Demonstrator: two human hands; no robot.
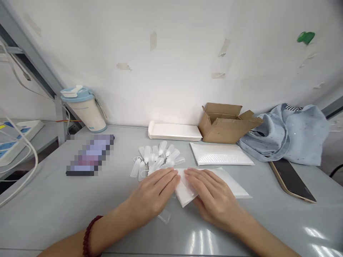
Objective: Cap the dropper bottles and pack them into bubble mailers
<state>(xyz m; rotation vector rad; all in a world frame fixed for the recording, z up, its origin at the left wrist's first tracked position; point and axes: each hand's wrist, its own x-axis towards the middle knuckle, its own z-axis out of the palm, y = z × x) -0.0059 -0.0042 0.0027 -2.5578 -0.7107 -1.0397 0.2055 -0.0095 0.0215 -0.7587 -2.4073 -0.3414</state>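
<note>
A small white packet (184,192) lies between my two hands at the middle of the grey table. My left hand (154,191) is bent over its left edge, fingertips pressed down on it. From the right, my right hand (214,196) closes around the packet, its thumb side low and partly hidden. Just behind my left hand is a pile of translucent white tags (155,155) with thin loops. One more clear tag (164,216) lies in front of it. A white bubble envelope (233,184) rests partly under my right hand, and another envelope (222,154) lies behind it.
Along the wall stand a stack of white cards (174,131) and an open cardboard box (227,128). A blue cloth bag (302,135) and a phone (293,181) are at the right. At the left are a tumbler (87,110), a pixelated phone (91,155) and a power strip (21,139).
</note>
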